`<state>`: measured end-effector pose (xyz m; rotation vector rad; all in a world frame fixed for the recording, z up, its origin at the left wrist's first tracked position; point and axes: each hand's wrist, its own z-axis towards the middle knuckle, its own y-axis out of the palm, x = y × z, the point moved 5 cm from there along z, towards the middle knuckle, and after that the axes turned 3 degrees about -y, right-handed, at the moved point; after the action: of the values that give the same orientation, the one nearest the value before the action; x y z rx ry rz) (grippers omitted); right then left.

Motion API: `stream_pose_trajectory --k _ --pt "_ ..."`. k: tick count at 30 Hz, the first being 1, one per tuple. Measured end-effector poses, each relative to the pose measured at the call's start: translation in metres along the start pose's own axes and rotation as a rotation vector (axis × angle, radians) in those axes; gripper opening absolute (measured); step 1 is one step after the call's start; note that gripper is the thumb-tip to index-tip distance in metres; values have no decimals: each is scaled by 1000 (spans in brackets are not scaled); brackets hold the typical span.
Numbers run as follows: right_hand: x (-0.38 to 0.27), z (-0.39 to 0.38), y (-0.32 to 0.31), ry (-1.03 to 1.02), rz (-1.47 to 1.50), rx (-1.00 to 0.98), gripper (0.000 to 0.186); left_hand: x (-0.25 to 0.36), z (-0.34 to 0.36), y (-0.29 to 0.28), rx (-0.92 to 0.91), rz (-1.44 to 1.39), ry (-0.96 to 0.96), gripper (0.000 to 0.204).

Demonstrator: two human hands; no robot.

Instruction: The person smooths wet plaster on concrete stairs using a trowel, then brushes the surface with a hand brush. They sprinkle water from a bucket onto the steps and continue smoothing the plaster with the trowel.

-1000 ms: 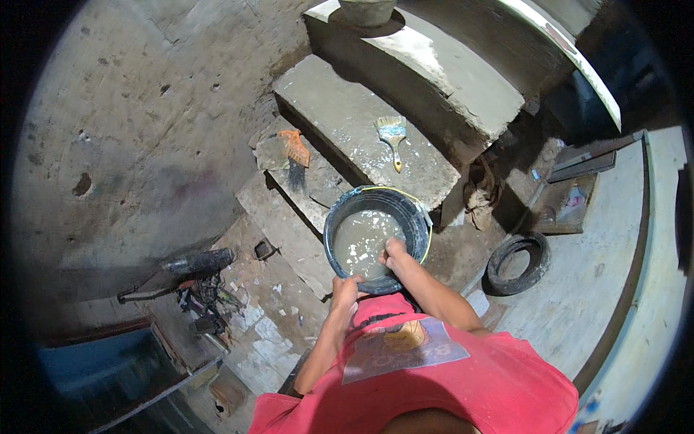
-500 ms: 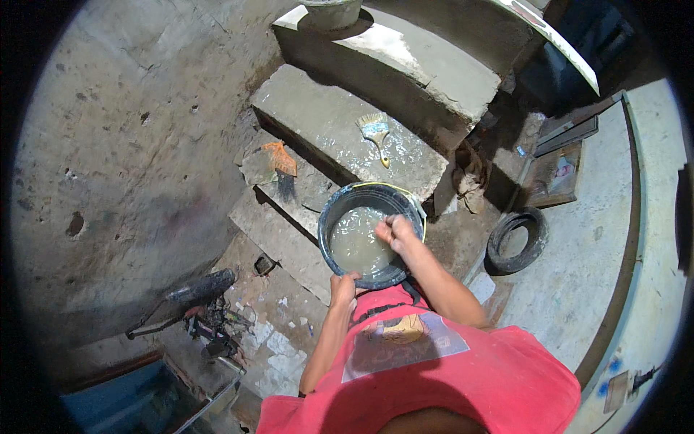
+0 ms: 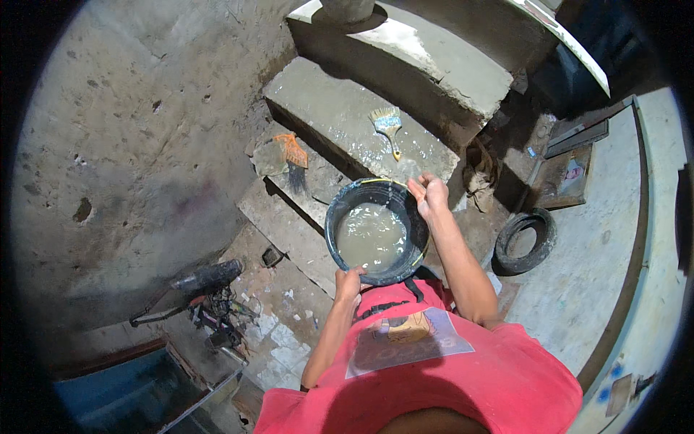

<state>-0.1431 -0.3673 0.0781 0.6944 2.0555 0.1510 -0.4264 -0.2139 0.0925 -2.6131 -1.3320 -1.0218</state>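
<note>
A black bucket (image 3: 335,249) of cloudy grey water (image 3: 372,235) is held against my front, its yellow handle lying along the rim. My left hand (image 3: 349,284) grips the near rim, thumb over the edge. Raised at the far right rim, my right hand (image 3: 429,194) is open, with loosely bent fingers and nothing visible in it. Beyond the bucket, a wide paintbrush (image 3: 387,130) with pale bristles lies on a wet concrete step (image 3: 325,98). An orange-handled brush (image 3: 293,155) with dark bristles rests on the lower step to the left.
Concrete stairs (image 3: 463,72) rise ahead, with a grey container (image 3: 347,10) on an upper step. A rough wall (image 3: 144,145) stands to the left. At the right lies a black tyre (image 3: 525,242) near a wooden board (image 3: 564,177). Lower left, dark clutter (image 3: 217,318) and paper scraps (image 3: 285,351) litter the floor.
My right hand has moved up and right, from over the water to the far right rim. The left hand keeps its grip, and the view has shifted slightly.
</note>
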Motion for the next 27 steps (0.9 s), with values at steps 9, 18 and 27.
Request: stream_pose_trajectory --k 9,18,27 --pt "195 -39 -68 420 -702 -242 24 -6 1 -2 47 17 18 30" --pt "48 -30 19 316 140 -575 20 -7 -8 2 4 8 23 35" --pt "78 -57 -27 218 -533 -365 19 -7 -8 10 12 7 33 32"
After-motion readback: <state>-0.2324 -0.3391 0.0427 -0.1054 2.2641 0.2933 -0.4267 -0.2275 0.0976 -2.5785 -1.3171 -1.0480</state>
